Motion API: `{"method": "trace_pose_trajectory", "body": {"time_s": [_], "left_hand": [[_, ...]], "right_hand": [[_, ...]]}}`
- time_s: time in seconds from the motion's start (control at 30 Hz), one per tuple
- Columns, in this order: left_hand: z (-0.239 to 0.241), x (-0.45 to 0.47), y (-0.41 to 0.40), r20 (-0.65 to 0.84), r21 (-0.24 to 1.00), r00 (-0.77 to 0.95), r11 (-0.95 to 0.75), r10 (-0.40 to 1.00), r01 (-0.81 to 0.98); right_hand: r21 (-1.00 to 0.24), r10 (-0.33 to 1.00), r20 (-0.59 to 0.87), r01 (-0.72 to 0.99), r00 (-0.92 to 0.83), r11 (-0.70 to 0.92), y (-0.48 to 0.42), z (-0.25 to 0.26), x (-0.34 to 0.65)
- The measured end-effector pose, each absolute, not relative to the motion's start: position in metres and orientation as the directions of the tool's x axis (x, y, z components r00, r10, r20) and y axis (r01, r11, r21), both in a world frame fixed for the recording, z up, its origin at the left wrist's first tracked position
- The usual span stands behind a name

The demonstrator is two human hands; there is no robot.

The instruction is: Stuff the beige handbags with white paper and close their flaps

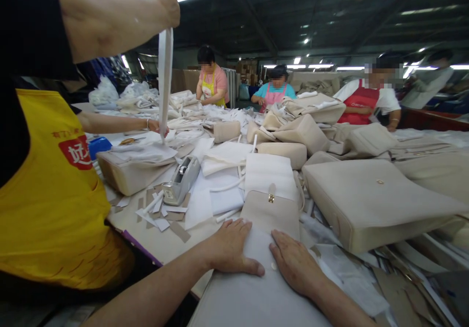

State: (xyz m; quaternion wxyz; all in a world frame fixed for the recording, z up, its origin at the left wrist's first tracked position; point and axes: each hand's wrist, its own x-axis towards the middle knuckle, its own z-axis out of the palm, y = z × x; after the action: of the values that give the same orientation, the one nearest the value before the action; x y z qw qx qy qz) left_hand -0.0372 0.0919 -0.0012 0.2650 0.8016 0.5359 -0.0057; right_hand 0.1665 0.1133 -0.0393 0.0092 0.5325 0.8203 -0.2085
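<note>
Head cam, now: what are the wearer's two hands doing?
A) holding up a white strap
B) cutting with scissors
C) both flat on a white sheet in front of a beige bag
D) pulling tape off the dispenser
C: the left hand and right hand lie palm-down, side by side, on the white sheet, just short of the beige bag; the strap is held up by a co-worker.

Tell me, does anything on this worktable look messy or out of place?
Yes: loose paper scraps lie scattered around the tape dispenser, left of the small beige bag under both hands, left hand and right hand. Nothing looks damaged.
</note>
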Motion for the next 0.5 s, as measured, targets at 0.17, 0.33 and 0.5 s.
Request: {"method": "trace_pose_trajectory", "body": {"time_s": [0.17,0.33,0.5], "left_hand": [[0.016,-0.052,0.084,-0.263,0.345,0.343,-0.244,0.902,0.906],[0.034,-0.027,0.074,-0.151,0.299,0.401,-0.345,0.903,0.89],[0.02,0.003,0.071,-0.21,0.368,0.586,-0.492,0.783,0.789]], "right_hand": [[-0.322,0.863,-0.231,0.872,-0.449,0.368,0.113,-0.037,0.166],[-0.314,0.865,-0.198,0.866,-0.461,0.39,0.113,-0.04,0.167],[-0.345,0.85,-0.208,0.85,-0.484,0.399,0.114,-0.043,0.169]]}}
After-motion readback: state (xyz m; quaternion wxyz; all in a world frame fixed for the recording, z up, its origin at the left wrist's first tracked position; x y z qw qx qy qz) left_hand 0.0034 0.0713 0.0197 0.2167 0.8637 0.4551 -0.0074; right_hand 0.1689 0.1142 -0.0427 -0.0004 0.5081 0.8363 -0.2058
